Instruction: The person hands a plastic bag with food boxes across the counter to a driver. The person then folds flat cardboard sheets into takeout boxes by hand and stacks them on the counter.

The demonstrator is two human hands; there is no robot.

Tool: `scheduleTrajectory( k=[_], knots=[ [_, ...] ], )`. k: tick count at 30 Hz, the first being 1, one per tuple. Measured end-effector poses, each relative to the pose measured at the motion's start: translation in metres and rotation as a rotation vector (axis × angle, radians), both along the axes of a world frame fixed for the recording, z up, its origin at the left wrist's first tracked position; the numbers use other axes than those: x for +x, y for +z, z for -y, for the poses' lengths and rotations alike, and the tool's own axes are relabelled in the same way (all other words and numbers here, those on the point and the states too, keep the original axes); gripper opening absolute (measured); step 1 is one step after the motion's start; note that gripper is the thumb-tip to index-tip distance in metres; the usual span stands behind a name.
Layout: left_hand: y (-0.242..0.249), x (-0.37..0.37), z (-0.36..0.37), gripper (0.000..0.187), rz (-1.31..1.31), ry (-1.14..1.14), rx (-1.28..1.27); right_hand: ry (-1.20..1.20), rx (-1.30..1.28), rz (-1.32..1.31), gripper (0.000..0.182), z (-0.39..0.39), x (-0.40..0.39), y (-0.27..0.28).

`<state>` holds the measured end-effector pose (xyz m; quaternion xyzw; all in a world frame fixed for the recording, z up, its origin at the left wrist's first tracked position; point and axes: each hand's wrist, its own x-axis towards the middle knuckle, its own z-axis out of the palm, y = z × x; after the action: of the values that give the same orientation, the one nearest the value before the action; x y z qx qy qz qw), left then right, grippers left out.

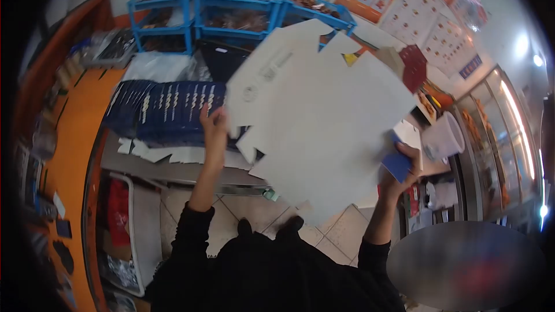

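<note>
A large unfolded cardboard box blank [332,118], pale on the side facing me, spans the middle of the view, tilted above the counter's front edge. It has notched flaps, faint printing at its upper left and a blue underside showing at the right. My right hand [406,164] grips the blank's right edge by the blue flap. At the opposite edge my left hand [215,122] has its fingers closed on the cardboard, the exact grip partly hidden. Just behind the left hand stands a row of dark blue folded boxes [165,107] with pale lettering on the counter.
Blue stacked trays [237,17] with packaged goods stand at the back. A white tub [444,137] is at the right, near a lit glass display case [497,133]. An orange counter [72,156] runs along the left. A blurred oval [462,266] covers the lower right.
</note>
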<state>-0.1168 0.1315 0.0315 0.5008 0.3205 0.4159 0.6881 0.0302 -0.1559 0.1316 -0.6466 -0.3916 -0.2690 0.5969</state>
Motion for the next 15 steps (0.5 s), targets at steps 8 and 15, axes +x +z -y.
scheduleTrajectory(
  k=[8,15],
  knots=[
    [0.080,0.015,0.148,0.078,0.959,-1.590,-0.603,-0.210,-0.753,1.107,0.018,0.075,-0.091,0.068],
    [0.091,0.000,0.227,0.026,0.433,-1.549,-0.681,-0.172,-0.438,0.559,0.013,0.157,-0.173,0.027]
  ],
)
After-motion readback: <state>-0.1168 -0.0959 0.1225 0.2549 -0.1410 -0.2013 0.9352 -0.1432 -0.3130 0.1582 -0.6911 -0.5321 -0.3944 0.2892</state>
